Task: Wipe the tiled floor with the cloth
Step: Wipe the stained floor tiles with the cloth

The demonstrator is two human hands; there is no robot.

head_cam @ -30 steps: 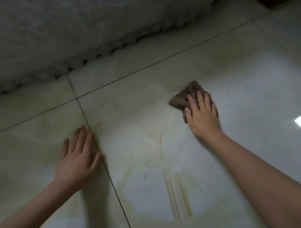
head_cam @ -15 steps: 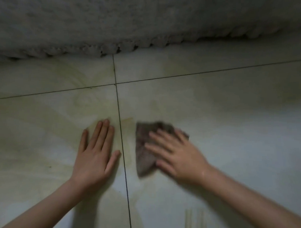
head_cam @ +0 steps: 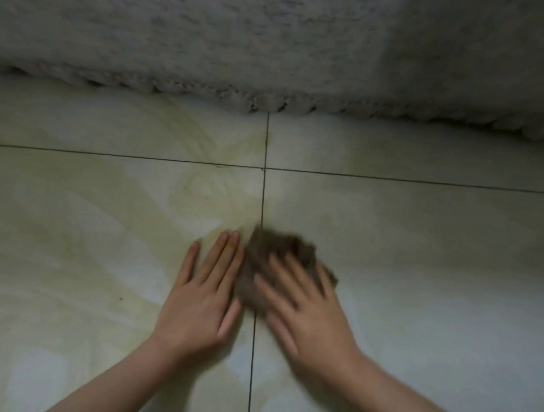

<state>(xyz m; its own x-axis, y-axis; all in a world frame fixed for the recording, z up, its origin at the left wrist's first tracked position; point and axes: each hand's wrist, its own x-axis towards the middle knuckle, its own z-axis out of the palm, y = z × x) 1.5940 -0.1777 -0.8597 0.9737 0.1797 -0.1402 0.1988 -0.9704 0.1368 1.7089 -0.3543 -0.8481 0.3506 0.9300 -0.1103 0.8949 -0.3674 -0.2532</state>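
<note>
Pressing the cloth [head_cam: 273,252] onto the floor [head_cam: 417,241] over the grout line [head_cam: 262,199] with the right hand [head_cam: 310,318] — blurred, fingers straight and spread — and resting the left hand [head_cam: 199,308] flat just beside it, fingers straight.

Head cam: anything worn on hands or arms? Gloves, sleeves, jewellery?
Nothing worn shows: left hand and right hand have no gloves, rings or watch; left forearm and right forearm run sleeveless to the frame edge. The right hand is motion-blurred, so small items can't be ruled out.
</note>
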